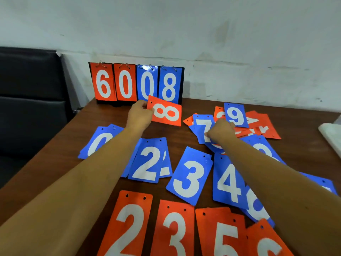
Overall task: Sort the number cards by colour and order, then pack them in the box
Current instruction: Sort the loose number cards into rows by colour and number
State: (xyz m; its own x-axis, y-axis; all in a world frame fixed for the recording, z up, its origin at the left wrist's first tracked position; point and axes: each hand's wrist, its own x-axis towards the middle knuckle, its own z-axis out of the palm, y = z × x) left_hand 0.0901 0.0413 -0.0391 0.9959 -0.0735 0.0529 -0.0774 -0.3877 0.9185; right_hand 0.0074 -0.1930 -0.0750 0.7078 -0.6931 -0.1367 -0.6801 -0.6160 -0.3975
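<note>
My left hand (138, 113) pinches the short edge of a red 8 card (167, 113) and holds it sideways above the table's far middle. My right hand (220, 130) rests with curled fingers on a blue 7 card (202, 128) at the edge of a mixed heap with a blue 9 (236, 115) and red cards (262, 126). Blue cards 0 (98, 141), 2 (149, 161), 3 (190, 175) and 4 (227, 182) lie in a row across the middle. Red cards 2 (129, 224), 3 (174, 230) and 5 (224, 235) lie along the near edge.
A flip scoreboard (136, 83) showing 6 0 0 8 stands at the back of the brown table (64, 154), against the wall. A dark chair (31, 93) is on the left. Something white (331, 133) lies at the table's right edge.
</note>
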